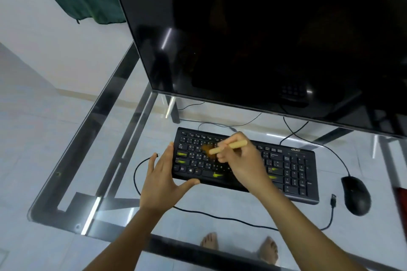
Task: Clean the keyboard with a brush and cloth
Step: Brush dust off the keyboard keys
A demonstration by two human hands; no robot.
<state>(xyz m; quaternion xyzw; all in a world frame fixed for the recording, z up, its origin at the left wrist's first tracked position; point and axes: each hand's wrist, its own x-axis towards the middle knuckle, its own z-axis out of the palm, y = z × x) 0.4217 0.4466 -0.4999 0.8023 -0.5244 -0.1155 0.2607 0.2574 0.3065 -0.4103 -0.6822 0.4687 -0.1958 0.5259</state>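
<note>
Keyboard (286, 171): flat on glass desk (198, 229), just below the monitor (264, 39), straight ahead of both hands.
Long axis: runs L–R across desk, slightly skewed, R end nearer the person.
Brush (228, 147): handle lies roughly along the key rows; bristles point L, down on the letter keys in the L half, blurred.
R hand (240, 160): over mid-board, fingers curled, pinching the brush handle like a pen.
L hand (163, 178): flat and spread, holds nothing; thumb against the near edge, fingers beside the L end. Looks like bracing.
Nearer hand: R for the keys; L only at the board's corner.
Key relation: most of the board (R letters, numpad) lies to the R of the bristles, so prob. next strokes go row by row toward the mouse (356, 196).
Marks: yellow-green smears (182, 154) on a few keys.
Cloth: can't pick one out in view.
Loose cable (220, 218): on desk near front edge, apart from hands.
</note>
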